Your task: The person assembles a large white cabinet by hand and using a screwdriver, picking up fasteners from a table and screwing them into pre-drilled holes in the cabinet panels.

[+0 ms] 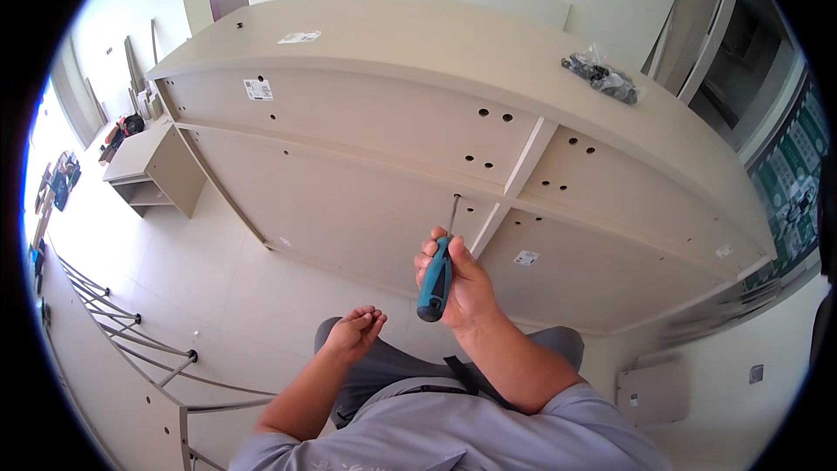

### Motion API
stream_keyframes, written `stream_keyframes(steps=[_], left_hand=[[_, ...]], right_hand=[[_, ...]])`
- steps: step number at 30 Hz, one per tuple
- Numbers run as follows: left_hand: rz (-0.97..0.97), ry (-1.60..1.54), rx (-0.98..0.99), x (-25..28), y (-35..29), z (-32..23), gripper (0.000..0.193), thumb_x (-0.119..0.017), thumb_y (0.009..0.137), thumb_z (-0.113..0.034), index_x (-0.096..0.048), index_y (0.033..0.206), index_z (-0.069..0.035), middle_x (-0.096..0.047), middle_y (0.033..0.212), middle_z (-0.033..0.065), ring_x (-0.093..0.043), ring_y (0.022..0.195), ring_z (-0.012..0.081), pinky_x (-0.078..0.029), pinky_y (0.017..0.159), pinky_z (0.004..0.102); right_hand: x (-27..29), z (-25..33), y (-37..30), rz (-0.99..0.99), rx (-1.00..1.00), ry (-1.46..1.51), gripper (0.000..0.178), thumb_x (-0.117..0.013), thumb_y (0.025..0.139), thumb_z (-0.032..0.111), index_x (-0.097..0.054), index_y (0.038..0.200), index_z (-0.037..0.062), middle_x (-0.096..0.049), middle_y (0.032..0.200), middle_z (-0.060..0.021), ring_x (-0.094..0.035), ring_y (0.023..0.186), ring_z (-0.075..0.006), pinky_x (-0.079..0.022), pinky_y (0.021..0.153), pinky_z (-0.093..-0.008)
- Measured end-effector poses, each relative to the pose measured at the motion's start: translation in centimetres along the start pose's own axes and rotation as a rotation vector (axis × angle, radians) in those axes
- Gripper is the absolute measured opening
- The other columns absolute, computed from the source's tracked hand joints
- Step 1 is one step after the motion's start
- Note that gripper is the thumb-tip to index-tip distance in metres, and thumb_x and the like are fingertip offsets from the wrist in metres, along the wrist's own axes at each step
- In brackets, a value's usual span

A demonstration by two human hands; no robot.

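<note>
My right hand [468, 283] is wrapped round the teal and black handle of a screwdriver [434, 286]. The screwdriver's thin metal shaft points away from me, its tip at a small hole on the underside of a large beige furniture panel [366, 183], near where the crosspieces meet. Whether a screw is under the tip is too small to tell. Lower and to the left, my left hand [353, 331] hovers over my knee, fingers curled together, apart from the panel. Anything inside those fingers is hidden.
A plastic bag of dark hardware [602, 78] lies on the panel's top edge. Far left stands a small beige cabinet [161, 170] with a red and black tool [131, 125] behind. Metal legs with black feet [193, 356] lie at lower left. A flat box [652, 392] is at lower right.
</note>
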State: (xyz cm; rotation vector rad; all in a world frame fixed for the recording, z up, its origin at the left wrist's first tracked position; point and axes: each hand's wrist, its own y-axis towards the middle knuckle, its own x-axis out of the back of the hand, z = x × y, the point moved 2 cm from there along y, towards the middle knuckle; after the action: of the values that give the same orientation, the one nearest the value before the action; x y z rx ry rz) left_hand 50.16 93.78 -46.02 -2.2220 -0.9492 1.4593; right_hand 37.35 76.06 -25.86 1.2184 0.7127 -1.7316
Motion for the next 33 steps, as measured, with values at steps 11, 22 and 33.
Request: stream_keyframes(steps=[11,22,33], left_hand=[[0.058,0.124,-0.022,-0.7,-0.6,1.9,0.018,-0.057,0.101,-0.003,-0.058,0.119,-0.003,-0.064,0.113,0.0098,-0.066,0.099,0.0195,-0.059,0.084,0.0272],[0.135,0.125,-0.111,0.2,-1.4,-0.1,0.014,-0.062,0.102,-0.016,-0.062,0.111,-0.005,-0.064,0.094,0.0042,-0.059,0.078,0.0126,-0.050,0.067,0.0245],[0.259,0.391,-0.268,-4.3,-2.9,-3.6,0.016,-0.071,0.095,-0.009,-0.068,0.107,0.001,-0.068,0.093,0.0050,-0.065,0.084,0.0142,-0.056,0.076,0.0290]], right_hand=[[-2.7,-0.3,1.6,-0.186,-0.192,0.164,0.050,-0.037,0.107,0.054,-0.046,0.077,0.0157,-0.042,0.065,0.0029,-0.043,0.064,-0.0150,-0.043,0.058,-0.0335],[2.4,-2.1,3.4,0.312,-0.215,0.365,0.059,-0.037,0.104,0.062,-0.045,0.068,0.0159,-0.039,0.057,0.0033,-0.041,0.058,-0.0146,-0.040,0.051,-0.0314],[7.5,-1.7,-5.7,0.100,-0.580,-1.763,0.037,-0.052,0.102,0.037,-0.068,0.094,0.0039,-0.067,0.075,-0.0117,-0.065,0.070,-0.0264,-0.051,0.069,-0.0395]])
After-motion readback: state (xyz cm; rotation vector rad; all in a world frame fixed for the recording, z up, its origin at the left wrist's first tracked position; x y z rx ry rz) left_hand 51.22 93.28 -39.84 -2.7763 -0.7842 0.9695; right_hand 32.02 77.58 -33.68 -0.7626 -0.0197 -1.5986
